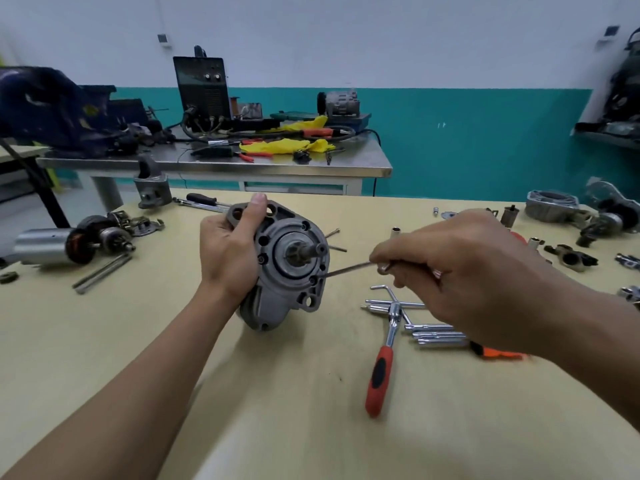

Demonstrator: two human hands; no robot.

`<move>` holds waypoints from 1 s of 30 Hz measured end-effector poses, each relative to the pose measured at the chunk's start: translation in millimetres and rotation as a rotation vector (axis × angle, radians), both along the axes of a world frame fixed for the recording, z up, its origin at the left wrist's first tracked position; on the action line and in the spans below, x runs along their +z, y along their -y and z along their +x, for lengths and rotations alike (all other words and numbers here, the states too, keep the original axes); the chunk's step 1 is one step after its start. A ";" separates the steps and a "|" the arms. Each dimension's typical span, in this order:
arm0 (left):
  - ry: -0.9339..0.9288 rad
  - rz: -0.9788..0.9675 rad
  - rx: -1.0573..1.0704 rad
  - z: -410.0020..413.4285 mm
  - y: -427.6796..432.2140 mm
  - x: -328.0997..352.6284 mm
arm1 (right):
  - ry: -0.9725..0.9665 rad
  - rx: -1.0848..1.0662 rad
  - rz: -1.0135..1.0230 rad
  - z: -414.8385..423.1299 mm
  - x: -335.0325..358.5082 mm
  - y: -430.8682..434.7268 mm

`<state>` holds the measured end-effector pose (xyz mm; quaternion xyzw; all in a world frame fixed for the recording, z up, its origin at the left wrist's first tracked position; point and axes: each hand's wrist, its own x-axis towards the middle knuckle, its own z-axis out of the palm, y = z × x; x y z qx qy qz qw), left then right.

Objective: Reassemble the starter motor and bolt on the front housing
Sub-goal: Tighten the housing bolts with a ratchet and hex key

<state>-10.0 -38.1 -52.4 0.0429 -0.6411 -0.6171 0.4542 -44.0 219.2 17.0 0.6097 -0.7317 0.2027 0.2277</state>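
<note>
My left hand [228, 251] wraps round the starter motor [294, 282], thumb up over its top flange, bare forearm reaching in from lower left. My right hand [460, 271] is knuckles-up, fingertips pinching a thin metal rod [346, 270]; its forearm enters from the right.

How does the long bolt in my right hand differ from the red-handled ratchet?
The thin steel bolt is pinched in the right hand, tip at the grey front housing; the red-handled steel ratchet lies on the yellow table. The bolt is bare and slender; the ratchet thicker, with a grip. Both have metal shafts.
</note>
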 end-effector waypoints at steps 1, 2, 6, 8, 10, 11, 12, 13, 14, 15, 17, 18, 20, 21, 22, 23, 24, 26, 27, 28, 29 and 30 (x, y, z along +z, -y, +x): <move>-0.007 0.007 0.007 -0.1 -1.1 0.4 | -0.005 0.002 0.007 1.9 1.7 -1.3; -0.013 0.018 0.011 0.7 -1.3 0.3 | -0.014 0.001 0.012 4.2 1.8 -2.8; -0.039 0.051 0.006 5.1 -0.3 0.6 | -0.019 -0.024 0.023 10.9 -9.9 -2.7; -0.037 0.056 0.006 5.2 -1.3 1.9 | -0.012 -0.037 0.022 12.1 -16.0 0.6; -0.031 0.054 0.008 4.4 -2.8 2.7 | 0.001 -0.044 0.044 12.9 -19.9 4.1; -0.027 0.052 0.007 4.0 -3.0 2.5 | 0.005 -0.048 0.056 13.3 -20.9 5.1; -0.025 0.051 0.005 3.4 -2.8 2.0 | 0.006 -0.052 0.061 13.8 -21.5 6.0; -0.025 0.050 0.006 2.9 -2.4 1.5 | 0.008 -0.058 0.065 14.3 -21.4 6.6; -0.024 0.047 0.008 2.6 -1.9 1.1 | 0.010 -0.064 0.071 14.9 -21.4 7.2; -0.023 0.044 0.009 2.5 -1.6 1.1 | 0.015 -0.072 0.079 16.0 -21.1 7.9; -0.023 0.042 0.007 2.3 -1.6 1.4 | 0.031 -0.094 0.087 18.5 -21.1 9.4; -0.024 0.044 0.006 2.3 -1.9 1.8 | 0.050 -0.112 0.085 19.6 -21.3 10.3; -0.020 0.040 0.005 2.0 -2.9 2.2 | 0.131 -0.151 0.073 21.5 -20.7 12.1; -0.016 0.035 0.006 2.0 -3.3 2.0 | 0.180 -0.169 0.068 22.8 -19.5 13.1; -0.013 0.032 0.006 2.0 -3.4 2.0 | 0.228 -0.180 0.061 24.2 -18.0 14.6; -0.012 0.030 0.008 2.1 -3.5 1.9 | 0.281 -0.184 0.050 26.2 -16.2 16.3; -0.012 0.029 0.009 2.2 -3.4 2.1 | 0.341 -0.186 0.036 28.4 -14.7 18.5; -0.013 0.026 0.011 2.4 -3.5 2.6 | 0.468 -0.182 -0.013 32.3 -14.3 23.3; -0.011 0.025 0.012 2.4 -3.7 2.8 | 0.546 -0.171 -0.050 33.5 -15.6 26.1; -0.009 0.026 0.015 2.3 -3.8 2.8 | 0.649 -0.152 -0.095 33.9 -17.6 29.2; -0.006 0.027 0.017 2.3 -3.9 2.8 | 0.792 -0.131 -0.151 33.2 -20.0 32.2; -0.003 0.025 0.017 2.2 -4.1 2.8 | 0.972 -0.106 -0.220 31.7 -22.5 34.5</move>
